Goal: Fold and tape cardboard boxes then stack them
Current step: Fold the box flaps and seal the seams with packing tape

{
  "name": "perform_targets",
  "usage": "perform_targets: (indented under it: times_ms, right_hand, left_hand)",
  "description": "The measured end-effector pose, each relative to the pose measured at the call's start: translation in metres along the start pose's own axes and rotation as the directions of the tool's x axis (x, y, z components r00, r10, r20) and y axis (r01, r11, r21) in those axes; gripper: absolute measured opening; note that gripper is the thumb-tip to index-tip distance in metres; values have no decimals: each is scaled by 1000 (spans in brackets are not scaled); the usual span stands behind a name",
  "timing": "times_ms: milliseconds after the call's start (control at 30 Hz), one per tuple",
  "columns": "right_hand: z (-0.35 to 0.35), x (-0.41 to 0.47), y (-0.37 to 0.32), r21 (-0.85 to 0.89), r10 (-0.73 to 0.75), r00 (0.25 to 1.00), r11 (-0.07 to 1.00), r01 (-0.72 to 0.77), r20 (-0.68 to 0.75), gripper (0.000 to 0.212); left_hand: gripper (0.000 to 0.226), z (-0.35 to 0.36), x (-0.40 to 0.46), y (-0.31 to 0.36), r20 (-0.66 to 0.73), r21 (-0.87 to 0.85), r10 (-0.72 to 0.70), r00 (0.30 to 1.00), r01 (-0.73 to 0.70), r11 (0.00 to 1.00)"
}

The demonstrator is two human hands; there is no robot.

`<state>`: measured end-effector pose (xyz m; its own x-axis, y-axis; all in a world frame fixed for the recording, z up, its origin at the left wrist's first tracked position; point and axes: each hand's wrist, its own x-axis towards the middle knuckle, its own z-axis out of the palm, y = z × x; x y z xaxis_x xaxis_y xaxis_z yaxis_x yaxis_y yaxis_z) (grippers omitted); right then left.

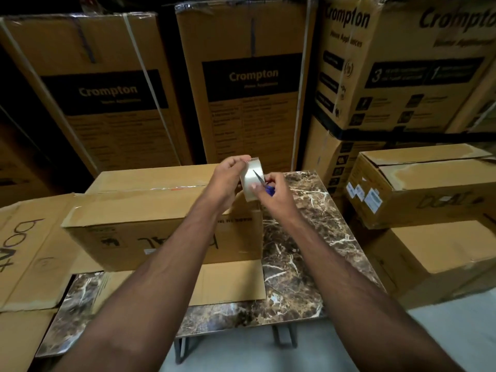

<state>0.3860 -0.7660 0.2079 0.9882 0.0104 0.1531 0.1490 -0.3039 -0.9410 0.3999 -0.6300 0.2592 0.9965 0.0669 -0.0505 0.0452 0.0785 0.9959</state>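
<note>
A roll of clear packing tape point(249, 181) is held up above the right end of a brown cardboard box point(150, 224) that lies on a marble-patterned table point(303, 237). My left hand point(228, 181) grips the roll from the left, thumb and fingers at its top edge. My right hand point(273, 194) holds blue-handled scissors point(264, 185), the blade lying against the roll's face, and its thumb touches the tape. The box's top seam carries a strip of shiny tape point(171, 187). One flap point(230, 283) lies open toward me.
A flattened carton marked "boat" point(29, 253) lies at the left over the table edge. Tall Crompton cartons point(252, 84) wall in the back. Closed boxes point(418, 183) stand stacked on the right, one on another point(440, 259). Grey floor shows below.
</note>
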Motion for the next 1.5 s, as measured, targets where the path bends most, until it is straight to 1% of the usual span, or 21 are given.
perform_targets:
  times_ms: [100,133,200,300,400,433,500,567,600,700,767,867,900,967,1067,1133,1200,1333,1400,1467,1500]
  right_hand:
    - [-3,11,9,-124,-77,996,989,83,51,31]
    - [-5,16,8,-129,-114,991,984,122,68,28]
    - [-9,25,5,-79,-143,984,985,151,103,25]
    - [-15,35,12,-64,-139,985,987,146,105,25]
    - [-19,44,20,-77,-159,980,983,169,120,28]
    - [-19,45,22,-78,-159,978,982,171,136,28]
    - [-18,49,23,-76,-167,973,981,181,161,31]
    - [-15,51,22,-75,-170,970,980,185,173,35]
    - [-14,51,21,-70,-168,971,981,182,170,35]
    - [-14,54,18,15,-144,979,990,143,145,30]
    - [-18,58,21,33,-133,981,991,129,138,31]
    - [-16,60,37,-78,-49,984,995,63,172,31]
    - [-15,59,40,-88,-24,985,995,40,172,32]
    - [-12,61,42,-100,-23,987,994,39,158,37]
    - [-8,68,36,-70,-30,992,997,39,127,40]
    - [-4,69,32,-38,-29,996,999,33,87,36]
    - [0,68,31,11,-9,999,1000,8,47,33]
    - [3,69,26,100,14,1000,995,-12,-13,23]
    - [3,68,27,116,33,999,993,-32,-8,26]
    - [3,63,32,54,68,998,996,-69,19,35]
    - [2,62,36,1,74,997,997,-74,28,35]
  left_hand:
    - [14,3,14,1,10,28,-70,997,70,997]
    - [14,3,18,5,8,57,-119,993,118,991]
    - [15,5,28,14,-17,117,-214,977,214,970]
    - [14,11,42,27,10,264,-280,960,268,927]
    - [13,15,57,39,1,478,-273,962,239,845]
    - [12,16,60,43,-12,567,-254,967,216,795]
    - [11,17,68,47,-15,738,-186,982,137,661]
    - [11,17,73,45,-5,837,-115,993,67,544]
    - [11,15,78,42,9,842,-110,994,52,536]
    - [12,8,94,34,77,790,-104,992,3,613]
    - [16,4,104,32,115,769,-77,990,-39,638]
    - [14,-1,122,24,174,773,-65,983,-95,627]
    - [13,-2,128,21,206,778,-70,976,-120,617]
    - [13,-6,141,18,265,776,-78,961,-165,608]
    - [14,-12,160,17,323,769,-125,938,-183,612]
    - [13,-11,170,17,369,779,-169,914,-205,593]
    - [13,-9,178,11,393,780,-179,902,-223,585]
    - [17,-2,188,-5,430,714,-133,893,-246,655]
    - [20,-1,193,-8,464,660,-108,879,-263,703]
    - [22,-1,197,-8,494,609,-111,862,-252,752]
    - [24,-1,200,-9,506,597,-120,854,-246,764]
